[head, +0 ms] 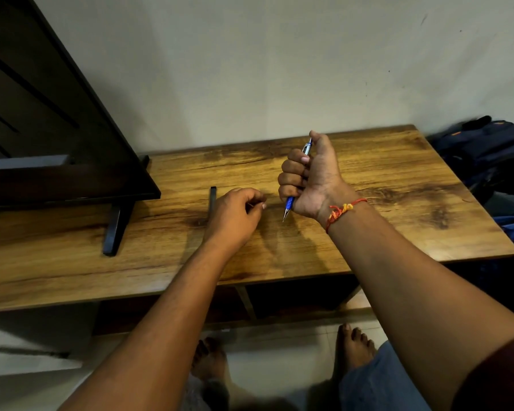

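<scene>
Presently: wood-grain bench top, far edge against a pale wall. Its near edge runs across at 6 o'clock and its right edge falls off at 3 o'clock.

Open room: bare board from centre out to 3 o'clock and down to the near edge. The 9 o'clock side is crowded by a black flat screen on a black stand foot. A slim black bar lies on the board at 9 o'clock of the hands, long axis 12 to 6, its near part hidden behind the left grip. A dark blue backpack sits off the bench past the right edge.

Right grip: raised over mid-board, fist wrapped round a blue mechanical pencil with a clear upper barrel, thumb up along it. A red-orange thread band is on that wrist.

Pencil axis: steep, top end toward 1 o'clock, metal tip down toward 7 o'clock. I cannot tell whether the tip touches the board. Both ends stick out of the fist.

Left grip: low over the board at 9 o'clock of the pencil, just beside it and apart. Its fingers are curled, with thumb and forefinger pinching a thin dark sliver, too small to identify.

Bare feet stand on the pale floor below the near edge.
</scene>
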